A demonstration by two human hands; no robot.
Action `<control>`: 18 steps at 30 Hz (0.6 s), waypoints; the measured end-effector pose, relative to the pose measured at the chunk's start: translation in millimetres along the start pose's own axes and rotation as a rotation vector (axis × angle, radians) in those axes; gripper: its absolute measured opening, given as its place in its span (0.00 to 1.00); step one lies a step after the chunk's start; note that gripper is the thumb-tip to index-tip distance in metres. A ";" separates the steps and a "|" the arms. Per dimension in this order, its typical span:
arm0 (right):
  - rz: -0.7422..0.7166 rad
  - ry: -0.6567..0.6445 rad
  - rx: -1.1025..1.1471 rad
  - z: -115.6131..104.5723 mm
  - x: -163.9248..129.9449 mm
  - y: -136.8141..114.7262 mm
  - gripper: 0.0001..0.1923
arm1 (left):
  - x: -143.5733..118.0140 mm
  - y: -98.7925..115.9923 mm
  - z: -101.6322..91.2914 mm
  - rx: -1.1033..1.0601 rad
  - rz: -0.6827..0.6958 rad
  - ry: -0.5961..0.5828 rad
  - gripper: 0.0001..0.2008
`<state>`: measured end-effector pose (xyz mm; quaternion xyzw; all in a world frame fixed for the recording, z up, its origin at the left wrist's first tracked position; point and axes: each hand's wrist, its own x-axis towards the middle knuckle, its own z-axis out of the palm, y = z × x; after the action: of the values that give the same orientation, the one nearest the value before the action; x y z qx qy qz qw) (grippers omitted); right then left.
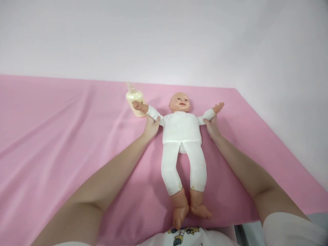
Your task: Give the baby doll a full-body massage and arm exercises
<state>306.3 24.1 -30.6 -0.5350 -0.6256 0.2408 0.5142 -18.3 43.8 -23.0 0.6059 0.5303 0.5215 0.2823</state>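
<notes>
A baby doll (182,128) with a white cloth body lies on its back, its head away from me and its feet near my front. My left hand (152,126) is closed around the doll's upper arm on the left side. On the right side, my right hand (212,126) grips the other arm in the same way, thumb on top. Both doll arms are spread out sideways and raised. Behind the doll's left-side hand is a pale yellow bottle (138,111) with a pump top, partly covered by that hand.
A pink cloth (64,136) with creases on the left covers the table. Its far edge meets a white wall (153,41), and its right edge slants toward me. The printed white clothing (189,237) I wear touches the near edge.
</notes>
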 end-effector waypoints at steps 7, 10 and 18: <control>-0.081 0.027 0.041 2.2 2.4 -13.1 0.48 | -2.3 0.6 2.9 0.071 0.149 -0.077 0.28; -0.040 0.022 0.058 2.9 1.3 -13.1 0.47 | -3.3 3.3 3.0 0.069 0.132 -0.091 0.28; -0.003 0.009 0.110 1.1 0.0 -17.2 0.50 | -2.5 5.1 0.7 0.042 0.104 -0.009 0.32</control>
<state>298.1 19.1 -16.3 -0.5060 -0.6098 0.2716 0.5462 -15.7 40.2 -19.5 0.6406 0.5077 0.5217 0.2445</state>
